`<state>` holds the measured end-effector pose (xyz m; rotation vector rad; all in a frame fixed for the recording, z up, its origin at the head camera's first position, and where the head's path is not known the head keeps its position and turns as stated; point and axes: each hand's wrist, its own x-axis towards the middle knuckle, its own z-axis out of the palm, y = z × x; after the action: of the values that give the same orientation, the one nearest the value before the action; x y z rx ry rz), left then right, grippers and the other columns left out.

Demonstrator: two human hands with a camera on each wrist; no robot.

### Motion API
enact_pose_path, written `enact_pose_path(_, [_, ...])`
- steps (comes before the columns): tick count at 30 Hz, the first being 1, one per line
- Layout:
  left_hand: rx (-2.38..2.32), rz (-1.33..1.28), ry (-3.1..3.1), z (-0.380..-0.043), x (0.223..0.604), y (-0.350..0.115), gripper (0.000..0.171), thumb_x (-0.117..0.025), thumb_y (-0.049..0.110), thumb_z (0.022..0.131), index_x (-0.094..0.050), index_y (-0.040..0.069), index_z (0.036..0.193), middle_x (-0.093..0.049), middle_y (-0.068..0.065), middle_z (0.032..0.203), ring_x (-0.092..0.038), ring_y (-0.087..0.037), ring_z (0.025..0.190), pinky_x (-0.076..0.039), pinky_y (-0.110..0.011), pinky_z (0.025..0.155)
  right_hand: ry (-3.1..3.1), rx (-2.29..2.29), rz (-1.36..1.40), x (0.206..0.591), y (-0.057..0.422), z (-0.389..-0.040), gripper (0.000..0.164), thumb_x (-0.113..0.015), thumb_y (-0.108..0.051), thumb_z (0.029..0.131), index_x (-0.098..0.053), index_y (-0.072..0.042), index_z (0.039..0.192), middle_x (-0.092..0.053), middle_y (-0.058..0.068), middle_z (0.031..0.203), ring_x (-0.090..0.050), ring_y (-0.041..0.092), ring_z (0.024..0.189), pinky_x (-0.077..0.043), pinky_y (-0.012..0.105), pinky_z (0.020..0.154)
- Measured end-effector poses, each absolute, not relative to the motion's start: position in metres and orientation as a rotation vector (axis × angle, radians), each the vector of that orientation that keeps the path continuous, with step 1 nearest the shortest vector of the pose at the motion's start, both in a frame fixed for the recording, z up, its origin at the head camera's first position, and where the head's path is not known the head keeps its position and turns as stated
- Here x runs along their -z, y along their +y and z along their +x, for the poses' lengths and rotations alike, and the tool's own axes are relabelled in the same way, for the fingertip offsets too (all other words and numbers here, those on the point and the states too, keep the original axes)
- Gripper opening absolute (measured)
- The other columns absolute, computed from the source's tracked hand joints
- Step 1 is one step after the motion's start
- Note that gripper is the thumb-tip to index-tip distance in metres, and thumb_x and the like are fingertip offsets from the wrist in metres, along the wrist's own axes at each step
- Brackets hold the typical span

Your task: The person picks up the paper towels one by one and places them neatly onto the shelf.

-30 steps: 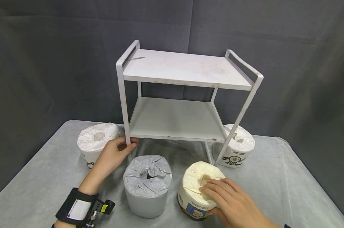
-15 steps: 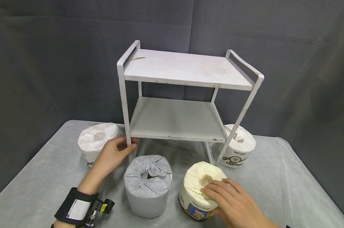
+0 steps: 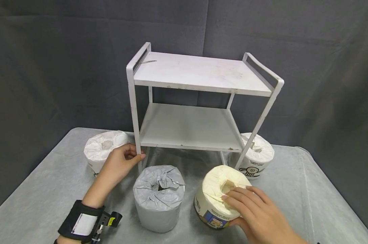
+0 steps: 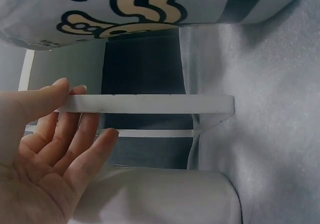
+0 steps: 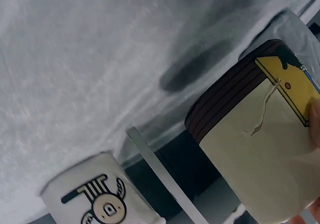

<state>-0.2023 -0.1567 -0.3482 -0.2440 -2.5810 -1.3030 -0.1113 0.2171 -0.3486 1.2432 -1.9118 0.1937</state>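
Note:
My left hand (image 3: 118, 166) pinches the front left leg (image 4: 150, 103) of a small white two-tier shelf rack (image 3: 187, 125), thumb on one side and fingers on the other. At the front right, my right hand (image 3: 260, 215) grips a cream-yellow wrapped toilet roll (image 3: 214, 193) with a dark printed base. The roll tilts a little, and a shadow beside its base in the right wrist view shows it off the table. Its right side is hidden behind my fingers. A grey wrapped toilet roll (image 3: 159, 206) stands upright between my hands, in front of the rack.
Behind my left hand stands a white wrapped toilet roll (image 3: 103, 147). Another white roll (image 3: 260, 157) with a cartoon print stands behind the rack's front right leg (image 3: 260, 120). A grey cloth (image 3: 297, 196) covers the table, and a dark curtain (image 3: 65, 67) hangs behind.
My right hand has lifted the yellow toilet roll slightly and carried it a little right and toward the rack. The left hand keeps its hold on the leg.

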Motion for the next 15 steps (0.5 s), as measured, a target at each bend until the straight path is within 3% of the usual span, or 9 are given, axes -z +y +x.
enact_pose_path(7, [1.326,-0.235,-2.618,-0.202,0.35,-0.156,0.018,-0.068,0.018,0.095,-0.067,0.0,0.095,-0.071,-0.009,0.091,-0.066,-0.031,0.096,-0.05,-0.048,0.087,-1.853,-0.202,1.252,0.333,0.212,-0.111,0.041,-0.044,-0.029,0.106,-0.065,0.005,0.113,-0.069,0.016,0.106,-0.062,0.03,0.096,-0.033,0.036,0.103])
enact_pose_path(15, [1.42,-0.303,-2.576,-0.203,0.356,-0.154,0.014,-0.064,0.012,0.097,-0.068,-0.002,0.099,-0.071,-0.011,0.093,-0.066,-0.03,0.097,-0.049,-0.045,0.086,-1.83,-0.238,1.219,0.318,0.206,-0.108,0.04,-0.046,-0.029,0.106,-0.066,0.005,0.112,-0.069,0.017,0.104,-0.063,0.032,0.093,-0.034,0.034,0.104])
